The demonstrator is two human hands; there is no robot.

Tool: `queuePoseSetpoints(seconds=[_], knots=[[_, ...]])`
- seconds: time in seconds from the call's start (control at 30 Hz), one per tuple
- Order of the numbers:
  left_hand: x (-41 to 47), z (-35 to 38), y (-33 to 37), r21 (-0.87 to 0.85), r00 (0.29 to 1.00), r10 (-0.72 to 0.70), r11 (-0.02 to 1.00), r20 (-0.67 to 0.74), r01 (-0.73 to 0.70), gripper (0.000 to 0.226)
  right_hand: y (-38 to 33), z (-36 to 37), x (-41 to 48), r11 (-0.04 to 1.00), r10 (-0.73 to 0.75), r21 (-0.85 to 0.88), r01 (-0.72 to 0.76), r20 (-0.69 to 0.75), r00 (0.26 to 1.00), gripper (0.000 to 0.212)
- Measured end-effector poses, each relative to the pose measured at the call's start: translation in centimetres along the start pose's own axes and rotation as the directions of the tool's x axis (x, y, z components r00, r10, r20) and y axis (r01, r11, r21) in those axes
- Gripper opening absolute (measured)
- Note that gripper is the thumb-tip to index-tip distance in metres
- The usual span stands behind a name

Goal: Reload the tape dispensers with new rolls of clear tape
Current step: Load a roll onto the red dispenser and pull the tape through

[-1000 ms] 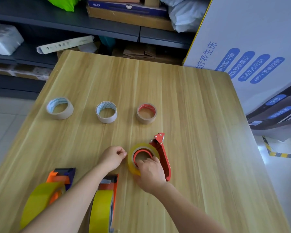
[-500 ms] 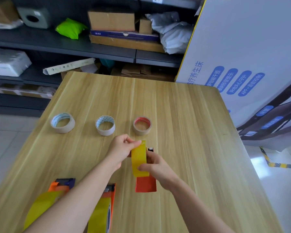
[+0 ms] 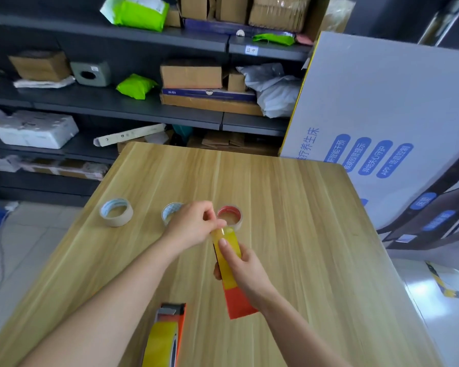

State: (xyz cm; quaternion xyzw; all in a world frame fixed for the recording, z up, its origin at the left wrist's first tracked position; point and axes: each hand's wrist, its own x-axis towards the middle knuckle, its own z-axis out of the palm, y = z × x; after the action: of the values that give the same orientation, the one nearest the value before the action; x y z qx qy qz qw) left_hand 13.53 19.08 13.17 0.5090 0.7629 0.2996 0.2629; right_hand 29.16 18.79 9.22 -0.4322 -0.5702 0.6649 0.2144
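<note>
My right hand [image 3: 243,268] grips a red tape dispenser [image 3: 240,303] loaded with a yellowish clear tape roll [image 3: 229,246], held edge-on above the wooden table [image 3: 302,234]. My left hand [image 3: 192,225] pinches the top of that roll, at the tape's free end. A second loaded dispenser [image 3: 167,337] lies at the near edge, under my left forearm. Three spare rolls stand in a row behind my hands: a blue-core roll [image 3: 116,211] on the left, a middle roll [image 3: 170,210] partly hidden by my left hand, and a red-core roll [image 3: 231,215].
A big white printed carton [image 3: 382,128] leans at the table's right side. Dark shelves [image 3: 133,107] with boxes and bags stand behind the far edge. Tiled floor shows left and right of the table.
The dispenser was lifted off the table and turned edge-on. My left hand went from beside the roll to pinching its top. The view tilted up, so the leftmost dispenser dropped out of frame.
</note>
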Motion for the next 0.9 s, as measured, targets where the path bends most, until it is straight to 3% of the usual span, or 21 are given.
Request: queuePoseSetpoints(seconds=[0.17, 0.37, 0.47, 0.57, 0.7, 0.8, 0.9], knots=[[1.3, -2.4, -0.4, -0.126, 0.999, 0.004, 0.992, -0.04, -0.009, 0.029, -0.9, 0.5, -1.6, 0.977, -0.211, 0.037, 0.211, -0.006, 0.977, 0.019], [2.3, -2.9, -0.8, -0.193, 0.998, 0.0, 0.981, -0.067, -0.014, 0.03, -1.8, 0.6, -1.9, 0.947, -0.312, 0.063, 0.315, -0.048, 0.949, 0.042], [2.0, -2.5, -1.1, -0.256, 0.994, -0.059, 0.964, 0.089, 0.08, 0.031, -2.1, 0.7, -1.9, 0.935, -0.346, 0.065, 0.35, -0.06, 0.936, 0.046], [1.2, -2.6, -1.3, -0.429, 0.94, -0.116, 0.867, 0.32, 0.253, 0.028, -2.2, 0.5, -1.9, 0.926, -0.375, 0.035, 0.377, -0.043, 0.926, 0.048], [1.0, -3.1, -1.9, -0.415, 0.925, -0.069, 0.88, 0.373, 0.233, 0.03, -2.0, 0.3, -2.3, 0.926, -0.377, 0.022, 0.378, -0.025, 0.926, 0.051], [0.7, -3.2, -2.6, -0.431, 0.855, -0.027, 0.855, 0.519, 0.289, 0.041, -2.3, 0.5, -2.7, 0.926, -0.378, 0.022, 0.378, -0.011, 0.926, 0.047], [0.5, -3.3, -2.8, -0.427, 0.886, -0.027, 0.869, 0.462, 0.249, 0.032, -2.8, 0.3, -2.9, 0.948, -0.319, 0.023, 0.318, 0.047, 0.947, 0.048]])
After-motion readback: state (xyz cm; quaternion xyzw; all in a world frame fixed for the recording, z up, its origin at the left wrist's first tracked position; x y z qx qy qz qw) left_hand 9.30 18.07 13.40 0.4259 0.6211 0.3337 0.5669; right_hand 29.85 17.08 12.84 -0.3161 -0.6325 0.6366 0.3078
